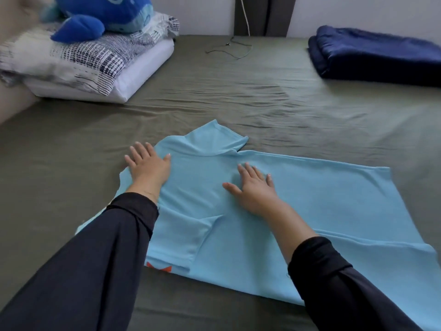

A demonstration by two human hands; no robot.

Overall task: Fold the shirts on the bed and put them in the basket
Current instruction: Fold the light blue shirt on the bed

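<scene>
While both palms lie flat on the cloth, the left hand (149, 167) presses the shirt (298, 211) at its left end with fingers spread straight, some fingertips reaching past the fabric onto the bed (238, 96). The right hand (253, 187) rests open and flat near the shirt's middle, just below the collar area, gripping nothing. A sleeve (214, 142) points toward the bed's far edge, and another flap lies folded over the body between the two arms.

The shirt lies across the near middle of the bed, its hem end stretching toward the right edge. The step in hand looks like smoothing after a sleeve fold. To do it well, the palms should sweep outward from the centre toward the edges, flattening the ridge that runs below the right hand, and the far sleeve probably needs turning in before the body is folded across.

Toward the far left corner sit pillows (83, 63) with a blue plush (102, 13) on top; a folded navy blanket (374, 56) lies at the far right, and a thin cable (229, 47) trails near the far edge.

No basket is in view. The left forearm covers the shirt's near left part, an orange print (158, 268) only peeks out, and the shirt's right corner is cut off.
</scene>
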